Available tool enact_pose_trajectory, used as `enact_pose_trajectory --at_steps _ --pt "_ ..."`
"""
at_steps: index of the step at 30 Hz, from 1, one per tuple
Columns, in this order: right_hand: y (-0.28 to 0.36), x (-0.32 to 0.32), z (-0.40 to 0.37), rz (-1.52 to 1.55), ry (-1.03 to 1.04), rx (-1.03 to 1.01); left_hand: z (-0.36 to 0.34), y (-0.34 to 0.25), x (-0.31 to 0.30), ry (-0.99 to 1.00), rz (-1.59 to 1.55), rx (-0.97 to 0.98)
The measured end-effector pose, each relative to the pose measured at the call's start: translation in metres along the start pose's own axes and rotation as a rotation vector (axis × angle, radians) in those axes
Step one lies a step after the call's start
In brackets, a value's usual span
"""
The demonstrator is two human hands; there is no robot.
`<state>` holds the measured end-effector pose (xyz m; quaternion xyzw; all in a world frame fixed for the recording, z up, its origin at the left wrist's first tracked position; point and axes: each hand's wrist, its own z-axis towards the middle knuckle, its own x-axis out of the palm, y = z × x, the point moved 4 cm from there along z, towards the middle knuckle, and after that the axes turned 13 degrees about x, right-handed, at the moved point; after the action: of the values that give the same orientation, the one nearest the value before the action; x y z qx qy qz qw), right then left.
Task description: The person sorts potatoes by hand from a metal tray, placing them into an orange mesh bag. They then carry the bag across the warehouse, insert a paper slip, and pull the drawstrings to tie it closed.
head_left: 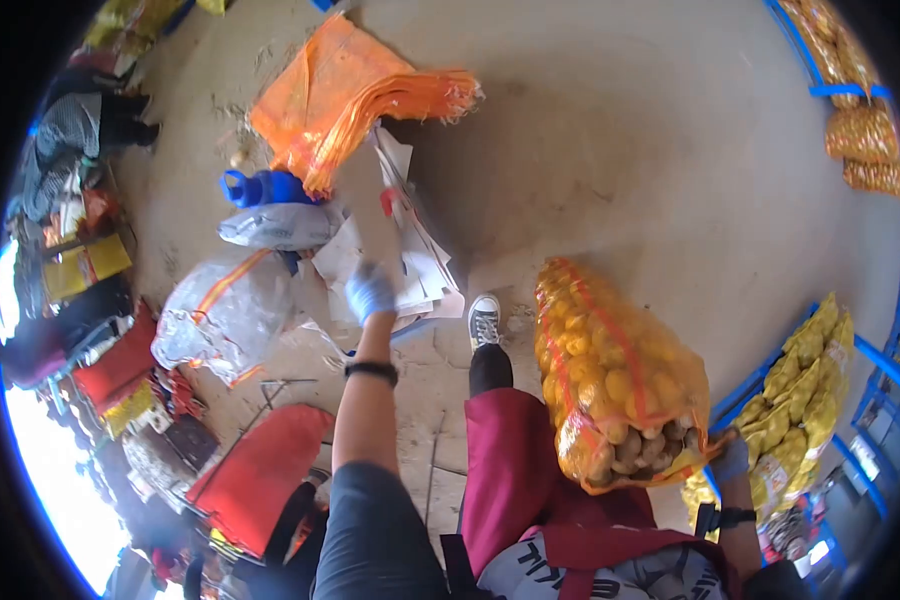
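My left hand (371,292), in a pale blue glove and blurred by motion, is over a pile of white paper sheets (425,265). A smeared greyish-brown sheet (368,205) reaches up from its fingers. My right hand (730,462) grips the gathered edge of an orange mesh sack (620,365) full of potatoes. The sack leans beside my right leg, its mouth toward me and potatoes (642,450) showing there.
Folded orange mesh sacks (355,90) lie beyond the papers. A blue jug (270,187) and a clear plastic bag (225,310) are on the left. Filled yellow sacks (795,400) stand along blue rails (888,370) at right. A person (95,125) is at far left.
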<state>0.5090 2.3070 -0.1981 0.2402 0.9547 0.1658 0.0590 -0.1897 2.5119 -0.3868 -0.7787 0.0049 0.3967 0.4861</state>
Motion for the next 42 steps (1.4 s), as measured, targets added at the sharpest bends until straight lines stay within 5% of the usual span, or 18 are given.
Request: enact_pose_trajectory --at_steps 1,2,3,5,6,7,9,11,12,14,16,19,25,30,33,37,39,42 --pt "-0.002 0.0 -0.003 -0.018 0.03 -0.007 -0.016 -0.037 -0.037 -0.061 -0.213 -0.172" --pt "-0.006 -0.009 0.002 0.008 0.008 0.019 -0.031 -0.076 -0.071 -0.12 -0.089 0.08" --pt "-0.011 -0.021 0.011 0.033 -0.015 0.044 -0.053 -0.098 -0.101 -0.154 -0.084 0.114" --pt "-0.046 -0.065 0.058 -0.176 0.308 -0.026 -0.109 -0.163 -0.14 -0.091 0.165 0.561" --pt "-0.02 -0.027 0.027 -1.013 0.068 -0.24 -0.146 -0.222 -0.15 -0.011 0.317 0.741" --pt "0.012 0.022 -0.009 -1.819 -0.28 -0.44 -0.177 -0.26 -0.143 0.009 0.141 0.892" --pt "-0.017 -0.014 0.003 -0.174 -0.195 -0.285 -0.244 -0.271 -0.126 0.256 -0.08 0.91" --pt "-0.008 -0.022 0.005 -0.56 -0.27 -0.441 -0.304 -0.29 -0.094 0.62 0.14 1.126" --pt "-0.006 -0.011 -0.003 -0.063 -0.157 -0.173 -0.352 -0.327 -0.076 0.762 0.397 1.44" --pt "-0.027 -0.029 0.04 0.183 -0.126 -0.131 -0.417 -0.319 -0.037 1.116 0.245 1.432" --pt "-0.008 -0.01 0.01 0.255 -0.057 0.031 -0.463 -0.29 0.012 1.461 0.554 1.368" --pt "-0.004 -0.014 0.007 0.22 -0.039 0.011 -0.493 -0.263 0.036 1.573 0.823 1.17" --pt "0.005 -0.025 0.02 0.021 -0.055 -0.059 -0.478 -0.312 0.056 1.398 0.975 0.731" --pt "0.019 -0.022 -0.017 -0.121 -0.101 -0.22 -0.497 -0.333 0.096 1.463 0.829 1.368" --pt "0.034 -0.03 -0.046 -0.71 -0.332 -0.393 -0.481 -0.301 0.13 1.344 0.86 1.48" --pt "0.038 -0.04 -0.066 -0.861 -0.379 -0.331 -0.46 -0.291 0.122 1.148 0.795 1.342" --pt "0.066 -0.017 -0.078 -1.011 -0.488 -0.593 -0.445 -0.287 0.114 1.012 0.728 1.151" --pt "0.117 0.061 -0.115 -1.095 -0.426 -1.085 -0.445 -0.284 0.12 1.114 0.732 1.223"
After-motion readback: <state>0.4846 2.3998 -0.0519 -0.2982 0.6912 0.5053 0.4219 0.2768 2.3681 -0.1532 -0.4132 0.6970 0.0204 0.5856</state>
